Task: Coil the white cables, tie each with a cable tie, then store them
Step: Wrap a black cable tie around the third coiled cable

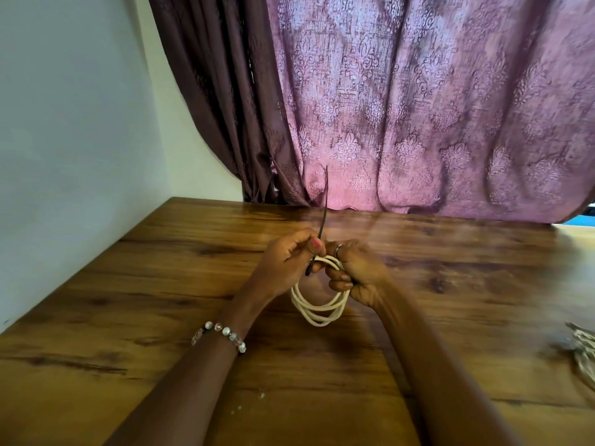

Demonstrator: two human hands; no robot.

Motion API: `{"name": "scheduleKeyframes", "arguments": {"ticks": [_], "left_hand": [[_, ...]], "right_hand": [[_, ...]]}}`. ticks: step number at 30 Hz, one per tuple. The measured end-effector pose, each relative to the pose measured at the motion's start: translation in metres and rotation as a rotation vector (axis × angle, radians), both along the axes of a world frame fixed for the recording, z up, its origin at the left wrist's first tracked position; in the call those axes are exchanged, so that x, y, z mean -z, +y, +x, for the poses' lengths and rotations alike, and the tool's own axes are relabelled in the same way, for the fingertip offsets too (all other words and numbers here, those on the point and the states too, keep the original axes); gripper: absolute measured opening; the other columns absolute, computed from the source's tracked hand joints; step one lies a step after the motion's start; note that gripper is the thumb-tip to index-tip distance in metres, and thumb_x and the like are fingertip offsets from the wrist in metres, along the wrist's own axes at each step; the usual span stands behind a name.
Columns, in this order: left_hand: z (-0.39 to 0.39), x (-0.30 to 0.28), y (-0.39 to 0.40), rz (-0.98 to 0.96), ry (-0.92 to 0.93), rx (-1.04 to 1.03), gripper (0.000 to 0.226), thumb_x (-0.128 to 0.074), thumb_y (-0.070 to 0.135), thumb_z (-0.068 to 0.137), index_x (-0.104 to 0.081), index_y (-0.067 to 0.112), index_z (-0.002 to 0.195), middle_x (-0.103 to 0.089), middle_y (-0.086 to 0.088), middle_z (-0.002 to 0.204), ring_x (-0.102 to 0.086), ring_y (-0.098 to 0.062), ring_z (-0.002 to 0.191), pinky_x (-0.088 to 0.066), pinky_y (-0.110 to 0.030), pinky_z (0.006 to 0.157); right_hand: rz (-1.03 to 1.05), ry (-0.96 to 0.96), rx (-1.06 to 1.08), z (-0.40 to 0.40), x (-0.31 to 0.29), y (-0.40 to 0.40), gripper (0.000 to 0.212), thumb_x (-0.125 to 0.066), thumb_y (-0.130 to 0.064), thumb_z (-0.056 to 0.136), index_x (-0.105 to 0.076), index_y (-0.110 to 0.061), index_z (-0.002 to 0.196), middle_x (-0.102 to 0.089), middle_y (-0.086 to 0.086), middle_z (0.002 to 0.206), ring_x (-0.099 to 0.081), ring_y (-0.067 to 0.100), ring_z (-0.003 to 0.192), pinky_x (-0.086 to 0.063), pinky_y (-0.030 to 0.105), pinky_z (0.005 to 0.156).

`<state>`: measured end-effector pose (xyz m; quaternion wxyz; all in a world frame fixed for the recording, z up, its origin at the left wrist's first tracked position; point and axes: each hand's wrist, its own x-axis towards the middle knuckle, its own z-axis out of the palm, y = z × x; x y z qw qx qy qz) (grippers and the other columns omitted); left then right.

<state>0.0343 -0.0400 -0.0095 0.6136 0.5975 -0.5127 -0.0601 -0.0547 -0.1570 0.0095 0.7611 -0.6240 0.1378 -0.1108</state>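
A white cable [317, 312] wound into a small coil hangs just above the wooden table [161, 300], held at its top between both hands. My right hand [357, 272] grips the top of the coil with curled fingers. My left hand [289, 259] pinches a thin black cable tie [323, 217] that passes by the coil's top. The tie's long tail sticks straight up in front of the curtain. Its lower end pokes out below my left thumb.
A purple patterned curtain [418, 107] hangs behind the table's far edge. A white wall [64, 123] runs along the left side. A blurred bundle of pale cables or ties [582, 352] lies at the table's right edge.
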Motion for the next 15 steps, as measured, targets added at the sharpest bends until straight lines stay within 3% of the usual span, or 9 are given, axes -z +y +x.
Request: {"name": "scheduleKeyframes", "arguments": {"ticks": [2, 8, 12, 15], "left_hand": [[-0.002, 0.0, -0.001, 0.0, -0.014, -0.051, 0.021, -0.051, 0.032, 0.094, -0.06, 0.023, 0.077, -0.058, 0.005, 0.061, -0.053, -0.008, 0.057, -0.045, -0.022, 0.057], [-0.005, 0.008, -0.003, 0.079, -0.052, -0.229, 0.018, -0.053, 0.018, 0.097, -0.063, 0.019, 0.083, -0.064, 0.007, 0.074, -0.06, -0.006, 0.069, -0.047, -0.022, 0.063], [-0.006, 0.018, -0.011, 0.082, 0.019, -0.314, 0.022, -0.051, 0.032, 0.095, -0.066, 0.02, 0.083, -0.068, -0.003, 0.084, -0.064, -0.018, 0.081, -0.053, -0.039, 0.076], [-0.003, 0.022, -0.016, 0.065, 0.026, -0.422, 0.029, -0.046, 0.05, 0.087, -0.066, 0.031, 0.082, -0.067, -0.003, 0.092, -0.063, -0.016, 0.088, -0.052, -0.04, 0.082]], "right_hand": [[-0.016, 0.011, 0.053, 0.0, 0.001, 0.002, 0.029, -0.041, -0.004, 0.098, -0.06, 0.004, 0.078, -0.062, 0.017, 0.061, -0.023, 0.005, 0.028, -0.016, 0.01, 0.037], [-0.01, 0.13, 0.18, 0.003, 0.004, 0.006, 0.031, -0.042, -0.004, 0.097, -0.066, -0.001, 0.078, -0.061, 0.02, 0.06, -0.025, 0.006, 0.027, -0.02, 0.009, 0.035], [-0.013, 0.167, 0.242, 0.003, 0.005, 0.007, 0.024, -0.056, -0.01, 0.093, -0.065, 0.001, 0.074, -0.058, 0.018, 0.059, -0.029, 0.006, 0.026, -0.022, 0.01, 0.033], [-0.002, 0.165, 0.289, 0.006, 0.007, 0.008, 0.025, -0.068, -0.016, 0.087, -0.064, 0.003, 0.071, -0.057, 0.017, 0.057, -0.03, 0.008, 0.027, -0.025, 0.012, 0.032]]}}
